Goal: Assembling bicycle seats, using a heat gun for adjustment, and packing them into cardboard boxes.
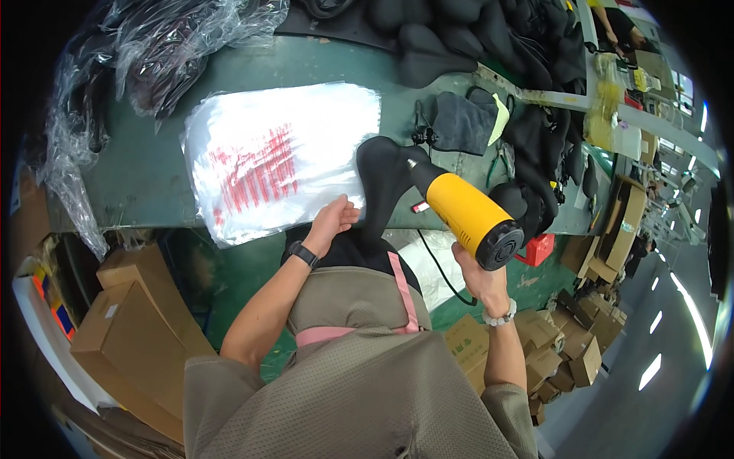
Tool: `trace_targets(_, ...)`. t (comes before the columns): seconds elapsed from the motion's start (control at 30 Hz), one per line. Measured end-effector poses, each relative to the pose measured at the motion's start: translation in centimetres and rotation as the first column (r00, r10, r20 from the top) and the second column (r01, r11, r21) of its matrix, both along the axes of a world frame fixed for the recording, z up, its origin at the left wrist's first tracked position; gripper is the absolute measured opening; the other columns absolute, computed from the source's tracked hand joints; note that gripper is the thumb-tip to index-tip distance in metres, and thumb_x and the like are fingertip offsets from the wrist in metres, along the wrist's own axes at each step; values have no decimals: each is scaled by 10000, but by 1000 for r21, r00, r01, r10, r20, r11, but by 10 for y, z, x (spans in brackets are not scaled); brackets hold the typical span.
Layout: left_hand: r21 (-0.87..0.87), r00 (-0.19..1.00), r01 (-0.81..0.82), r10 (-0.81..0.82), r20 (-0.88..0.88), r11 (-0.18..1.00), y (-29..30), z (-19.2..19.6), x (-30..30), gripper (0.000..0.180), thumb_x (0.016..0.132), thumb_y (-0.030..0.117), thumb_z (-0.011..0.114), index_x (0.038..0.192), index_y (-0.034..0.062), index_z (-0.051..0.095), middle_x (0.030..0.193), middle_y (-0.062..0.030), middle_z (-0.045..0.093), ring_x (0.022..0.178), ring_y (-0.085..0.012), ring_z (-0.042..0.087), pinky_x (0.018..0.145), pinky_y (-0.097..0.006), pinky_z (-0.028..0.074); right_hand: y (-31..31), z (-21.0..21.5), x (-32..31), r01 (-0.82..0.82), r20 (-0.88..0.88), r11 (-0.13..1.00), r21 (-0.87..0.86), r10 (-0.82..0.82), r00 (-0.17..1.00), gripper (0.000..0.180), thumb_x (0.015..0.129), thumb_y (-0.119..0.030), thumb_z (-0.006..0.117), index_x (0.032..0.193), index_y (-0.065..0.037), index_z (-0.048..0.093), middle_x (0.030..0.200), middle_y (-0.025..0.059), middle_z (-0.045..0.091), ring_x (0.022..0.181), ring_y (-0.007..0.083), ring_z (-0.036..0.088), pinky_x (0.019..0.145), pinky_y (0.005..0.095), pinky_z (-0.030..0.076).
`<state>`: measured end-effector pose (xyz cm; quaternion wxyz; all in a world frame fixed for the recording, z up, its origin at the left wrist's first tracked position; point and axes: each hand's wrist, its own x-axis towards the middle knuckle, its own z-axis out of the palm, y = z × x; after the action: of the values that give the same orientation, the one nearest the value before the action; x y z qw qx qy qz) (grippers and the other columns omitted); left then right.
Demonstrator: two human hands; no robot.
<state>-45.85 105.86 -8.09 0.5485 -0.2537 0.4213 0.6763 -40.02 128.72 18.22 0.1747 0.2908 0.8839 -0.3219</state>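
Observation:
A black bicycle saddle point(380, 183) lies at the near edge of the green table, its wide end pointing away from me. My left hand point(334, 223) is beside the saddle's left edge, fingers loosely stretched and holding nothing; whether the fingertips touch it I cannot tell. In my right hand point(482, 277) is a yellow and black heat gun point(468, 214), gripped below its body, with the metal nozzle over the saddle's right side. The grip is mostly hidden. Left of the saddle rests a stack of clear plastic bags point(329, 115) with red print.
Crumpled clear plastic point(168, 46) covers the far left of the table point(138, 183). Many black saddles point(436, 53) are piled at the back. A dark cloth point(462, 122) and green-handled pliers point(498, 162) lie right. A black cord point(437, 264) hangs down; cardboard boxes point(141, 336) stand below.

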Motion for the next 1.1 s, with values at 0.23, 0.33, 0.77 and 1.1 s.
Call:
trace_targets(0.23,-59,994,96,-99,-53,994,-3,1,12,415,1020,465,476,1116,82,605,1044,-35,688,920,-108,626,833,-260,475,8,-11,14,-312,-14,941,131,317,948,314,844,-135,693,1129,-10,650,1023,155,704,977,294,690,827,376,532)
trace_targets(0.33,-59,989,110,-116,-97,992,-1,3,8,411,1018,455,485,1132,78,604,1040,-34,685,914,-105,625,826,-258,477,5,-14,4,-210,11,969,128,210,978,320,840,-141,703,1125,-5,652,1037,155,706,981,286,692,824,379,533)
trace_targets(0.77,-14,354,290,-121,-927,957,-1,227,-58,149,880,63,627,1010,1,667,958,-82,694,888,-238,658,819,-323,510,11,-16,14,-232,-230,968,98,248,941,323,785,-167,763,1070,-41,680,1012,142,713,956,313,687,831,392,547)
trace_targets(1.1,47,-63,384,77,-995,922,91,442,-25,206,862,288,694,961,107,686,953,-2,693,867,-167,666,673,-273,534,79,-9,111,-201,-424,972,121,233,875,363,834,-109,744,1172,-32,634,1104,113,675,1047,265,646,923,370,493)
